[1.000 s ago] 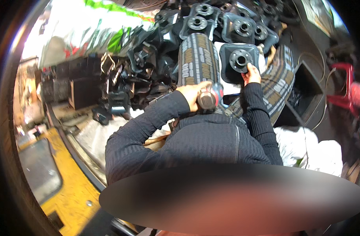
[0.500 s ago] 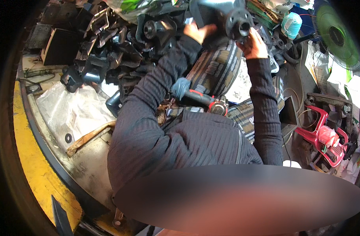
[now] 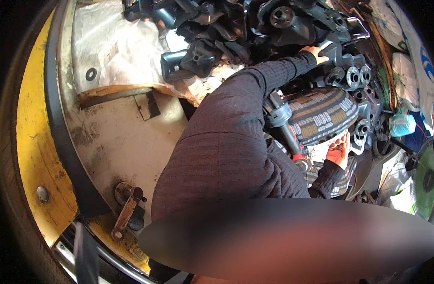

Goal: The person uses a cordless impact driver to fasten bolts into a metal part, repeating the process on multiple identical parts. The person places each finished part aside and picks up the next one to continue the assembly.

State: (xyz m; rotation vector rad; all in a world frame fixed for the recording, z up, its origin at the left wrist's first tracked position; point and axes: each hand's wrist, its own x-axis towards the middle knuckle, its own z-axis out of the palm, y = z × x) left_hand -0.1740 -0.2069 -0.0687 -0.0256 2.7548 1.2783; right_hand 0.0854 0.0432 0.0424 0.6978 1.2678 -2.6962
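Reaching forward, my left hand [image 3: 315,54] has its fingers and thumb at the edge of a black metal part [image 3: 337,54] in the heap. My right hand [image 3: 339,150] is beside my right knee, palm turned up, fingers loosely bent and nothing in them. Close to it are bare metal flanges [image 3: 362,128] on dark parts. A grey, black and red cordless power tool [image 3: 289,136] lies on my lap, against my patterned trouser leg [image 3: 323,116]. Part of its grey end is behind my left sleeve.
Several black metal parts with round hubs [image 3: 282,17] are heaped ahead. Clear plastic sheeting [image 3: 115,42] with a black ring [image 3: 91,74] covers the left side, inside a yellow edge [image 3: 34,142]. A green fan [image 3: 424,173] stands at far right, near a light-blue wrapped bundle [image 3: 402,125].
Both hands held a large black part with a flanged hub; my right hand has since come off and drawn back toward my knee. The view has swung left.
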